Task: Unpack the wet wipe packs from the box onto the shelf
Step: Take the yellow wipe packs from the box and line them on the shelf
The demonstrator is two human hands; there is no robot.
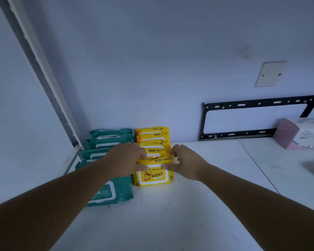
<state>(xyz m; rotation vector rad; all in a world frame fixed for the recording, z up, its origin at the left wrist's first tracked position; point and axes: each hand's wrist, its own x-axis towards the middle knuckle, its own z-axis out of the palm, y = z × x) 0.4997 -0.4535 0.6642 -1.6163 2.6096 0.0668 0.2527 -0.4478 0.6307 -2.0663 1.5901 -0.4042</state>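
Pinching top edge of front yellow wipe pack (153, 176) with both hands. Your left hand (127, 158) clamps left corner, thumb on face, fingers curled over back. Your right hand (186, 163) clamps right corner likewise. Pack stands on white shelf (188, 214), touching row of yellow packs (153, 140) just behind grip. Green packs (109, 140) just left of grip, partly under your left forearm. Pink tissue box (297, 134) well right of grip; black wall bracket (250, 103) beyond, right.

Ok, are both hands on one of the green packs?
No, the left hand and right hand both pinch the top of the front yellow pack, while the green packs lie to its left.
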